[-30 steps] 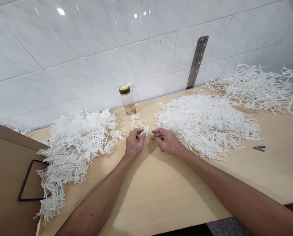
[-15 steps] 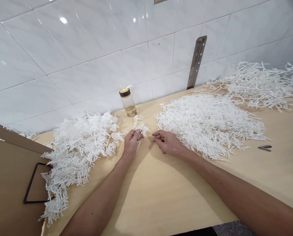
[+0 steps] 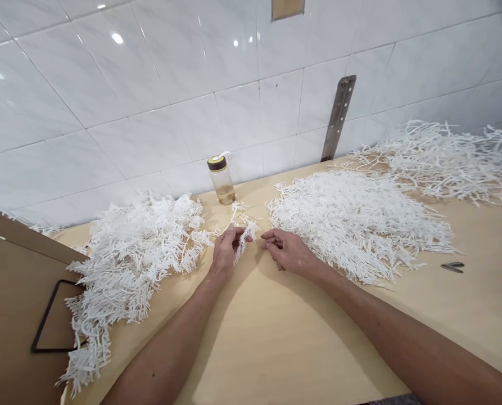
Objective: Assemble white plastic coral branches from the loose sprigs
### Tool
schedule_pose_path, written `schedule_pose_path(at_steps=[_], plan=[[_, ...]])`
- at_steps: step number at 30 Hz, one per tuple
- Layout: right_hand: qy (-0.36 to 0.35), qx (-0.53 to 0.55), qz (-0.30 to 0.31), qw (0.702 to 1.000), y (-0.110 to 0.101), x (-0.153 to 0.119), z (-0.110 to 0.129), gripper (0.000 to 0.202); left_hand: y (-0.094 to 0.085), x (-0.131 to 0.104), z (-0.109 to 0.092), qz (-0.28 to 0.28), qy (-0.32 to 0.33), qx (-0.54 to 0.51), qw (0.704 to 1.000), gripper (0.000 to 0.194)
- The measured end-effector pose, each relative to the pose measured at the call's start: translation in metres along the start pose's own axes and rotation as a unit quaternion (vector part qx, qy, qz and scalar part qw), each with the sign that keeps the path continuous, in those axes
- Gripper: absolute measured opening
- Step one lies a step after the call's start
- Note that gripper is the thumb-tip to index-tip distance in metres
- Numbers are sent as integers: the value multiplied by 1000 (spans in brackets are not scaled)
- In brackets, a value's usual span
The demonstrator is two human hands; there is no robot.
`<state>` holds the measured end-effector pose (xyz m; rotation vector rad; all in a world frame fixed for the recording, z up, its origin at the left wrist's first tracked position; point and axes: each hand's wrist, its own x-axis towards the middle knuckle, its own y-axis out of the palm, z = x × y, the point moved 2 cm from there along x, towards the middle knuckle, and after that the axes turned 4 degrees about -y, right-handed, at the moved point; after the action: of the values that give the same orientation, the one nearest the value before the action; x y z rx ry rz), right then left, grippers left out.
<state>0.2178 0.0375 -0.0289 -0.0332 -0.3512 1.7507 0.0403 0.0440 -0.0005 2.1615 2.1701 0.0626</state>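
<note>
My left hand (image 3: 225, 251) is closed around a small white branched plastic-looking piece (image 3: 245, 241), whose thin twigs fan out to the right of the fingers. Just beyond those fingertips, a few more white twigs (image 3: 235, 212) lie on the table. My right hand (image 3: 288, 250) is a short way to the right, fingers curled and pinched toward the left hand; whether anything small is between them is hidden. A large pile of short white branched pieces (image 3: 360, 219) lies right beside it. Another heap of white branched pieces (image 3: 136, 253) spreads to the left of my left hand.
A clear bottle with a dark lid (image 3: 222, 181) stands near the tiled wall (image 3: 158, 129). A metal bracket (image 3: 339, 118) leans there. Longer white branches (image 3: 457, 160) lie at the back right. Small snips (image 3: 452, 267) rest on the wooden table (image 3: 301, 349). A brown box (image 3: 14, 304) borders the left.
The branched piece in my left hand has turned so that its twigs hang down more. My right hand stays nearly in place, and the whole view has shifted slightly.
</note>
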Motion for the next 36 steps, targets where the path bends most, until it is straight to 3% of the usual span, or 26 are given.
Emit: schedule_pose_path(at_steps=[10,16,20,27,32,36], plan=[[22,28,0,999,-1,5,4,21,1,4,7,44,62,154,985,15],[23,68,-39,997,-9,2,10,29,7,-10,3,-11,239,331,913,10],[7,62,-30,998,-10,-2,13,41,9,-15,2,-52,286,377,879,9],[12,42,13,999,-6,-4,18,38,11,-18,3,-42,301,395,867,13],[15,27,0,1000,-6,-3,15,27,12,-19,5,-40,286,388,875,14],[-24,0,-39,999,-5,0,11,21,10,-16,6,-42,245,389,887,8]])
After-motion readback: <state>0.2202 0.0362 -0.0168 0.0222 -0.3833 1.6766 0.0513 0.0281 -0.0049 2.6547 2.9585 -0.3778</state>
